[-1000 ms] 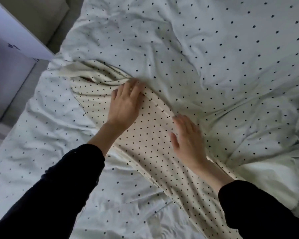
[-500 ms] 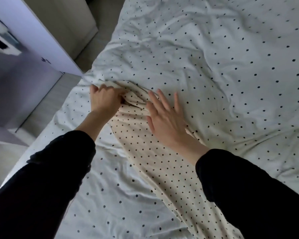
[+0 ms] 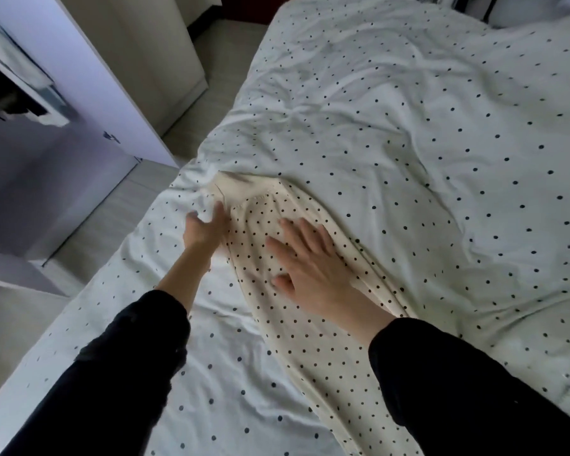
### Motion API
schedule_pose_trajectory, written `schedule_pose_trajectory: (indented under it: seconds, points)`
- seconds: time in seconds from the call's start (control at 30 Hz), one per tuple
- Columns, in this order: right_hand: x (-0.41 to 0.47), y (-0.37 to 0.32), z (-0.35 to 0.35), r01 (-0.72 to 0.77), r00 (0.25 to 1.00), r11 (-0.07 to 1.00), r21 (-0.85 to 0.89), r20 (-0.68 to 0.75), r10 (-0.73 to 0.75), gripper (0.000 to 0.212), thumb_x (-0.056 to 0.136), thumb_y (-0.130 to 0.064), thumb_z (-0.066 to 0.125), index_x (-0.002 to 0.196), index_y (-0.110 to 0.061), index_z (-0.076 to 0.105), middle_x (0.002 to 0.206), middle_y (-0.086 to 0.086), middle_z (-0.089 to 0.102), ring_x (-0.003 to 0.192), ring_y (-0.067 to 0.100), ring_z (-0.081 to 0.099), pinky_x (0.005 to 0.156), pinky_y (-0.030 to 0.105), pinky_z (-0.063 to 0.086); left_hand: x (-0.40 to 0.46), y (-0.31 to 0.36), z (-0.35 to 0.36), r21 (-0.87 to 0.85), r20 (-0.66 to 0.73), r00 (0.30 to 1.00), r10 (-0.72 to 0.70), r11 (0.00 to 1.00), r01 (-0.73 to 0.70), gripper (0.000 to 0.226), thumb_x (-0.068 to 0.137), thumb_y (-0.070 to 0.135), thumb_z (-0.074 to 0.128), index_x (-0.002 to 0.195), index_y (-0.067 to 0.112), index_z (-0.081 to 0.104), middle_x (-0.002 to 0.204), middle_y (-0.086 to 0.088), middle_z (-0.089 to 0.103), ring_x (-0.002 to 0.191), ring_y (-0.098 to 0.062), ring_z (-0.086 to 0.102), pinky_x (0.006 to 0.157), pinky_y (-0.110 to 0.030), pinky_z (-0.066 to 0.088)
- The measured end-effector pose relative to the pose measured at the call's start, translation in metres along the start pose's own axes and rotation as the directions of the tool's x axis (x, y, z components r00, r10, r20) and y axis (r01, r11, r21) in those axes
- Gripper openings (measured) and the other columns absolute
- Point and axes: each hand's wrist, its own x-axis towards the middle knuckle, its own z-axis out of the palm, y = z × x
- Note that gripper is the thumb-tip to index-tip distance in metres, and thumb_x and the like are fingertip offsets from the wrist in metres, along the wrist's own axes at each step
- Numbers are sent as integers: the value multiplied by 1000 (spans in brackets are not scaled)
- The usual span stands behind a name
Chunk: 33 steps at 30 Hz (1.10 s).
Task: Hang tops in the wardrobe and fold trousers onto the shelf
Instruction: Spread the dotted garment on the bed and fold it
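Cream trousers (image 3: 297,340) with small black dots lie lengthwise on the bed, their plain waistband (image 3: 244,189) at the far end. My right hand (image 3: 310,268) lies flat on the upper part of the trousers, fingers spread and straight. My left hand (image 3: 204,228) sits at the trousers' left edge just below the waistband, fingers extended against the cloth and thumb out over the duvet. Both arms are in black sleeves. The trouser legs run off the bottom of the view.
A white duvet (image 3: 408,143) with black dots covers the bed and is creased. On the left stands the open wardrobe, its white door (image 3: 89,77) swung out and a shelf (image 3: 30,93) holding clothes. A strip of pale floor (image 3: 112,212) separates wardrobe and bed.
My left hand has released its grip on the waistband and opened along the trousers' left edge. My right hand has slid down the cloth. The waistband now lies flatter.
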Motion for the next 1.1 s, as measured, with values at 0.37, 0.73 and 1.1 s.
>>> schedule_pose_trajectory:
  seconds: [0.37,0.73,1.1]
  points:
    - [-5,0,-3,5,1000,966,257,1,-6,48,99,-43,34,144,-28,37,159,-3,9,147,14,2,119,45,-1,-33,39,2,-291,91,981,169,947,-136,16,77,13,73,81,11,58,76,-4,61,65,-19,57,58,-29,51]
    - [-154,35,-42,-56,547,-243,968,233,804,35,98,-42,38,119,-17,52,132,6,56,108,18,60,91,30,47,-141,-31,29,226,609,-29,793,-208,-952,38,67,11,55,105,17,59,120,0,65,105,-19,54,81,-33,36]
    - [-155,-4,9,-42,960,995,96,-271,66,49,95,-33,38,140,-15,42,153,12,30,142,31,25,113,52,26,-136,-28,20,487,354,561,749,364,-794,43,85,25,44,126,14,54,131,-6,55,120,-28,51,95,-43,35]
